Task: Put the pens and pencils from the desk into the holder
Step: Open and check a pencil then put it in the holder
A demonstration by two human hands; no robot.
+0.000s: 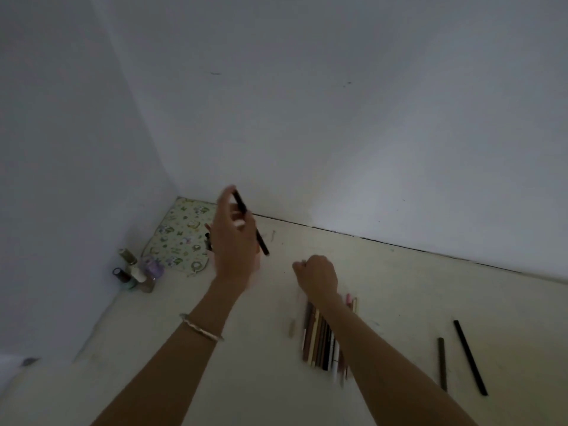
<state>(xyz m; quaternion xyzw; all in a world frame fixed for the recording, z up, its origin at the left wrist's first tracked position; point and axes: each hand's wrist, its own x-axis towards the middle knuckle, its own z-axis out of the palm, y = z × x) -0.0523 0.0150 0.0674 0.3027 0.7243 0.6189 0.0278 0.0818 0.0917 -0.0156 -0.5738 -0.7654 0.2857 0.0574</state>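
My left hand (235, 241) is raised above the desk and grips a dark pen (250, 222) that slants from upper left to lower right. The hand hides most of the holder; only a pinkish edge (257, 263) and dark pen ends (208, 241) show beside it. My right hand (316, 276) is curled into a loose fist low over the desk, with nothing visible in it. Under my right forearm lies a row of several pens and pencils (319, 339). Two more dark pens (470, 358) lie apart at the right.
A patterned green pouch (179, 235) lies in the back left corner. Several small bottles (138, 272) stand in front of it. White walls close off the cream desk (415, 287) at the back and left. A short pale stub (292, 328) lies left of the pencil row.
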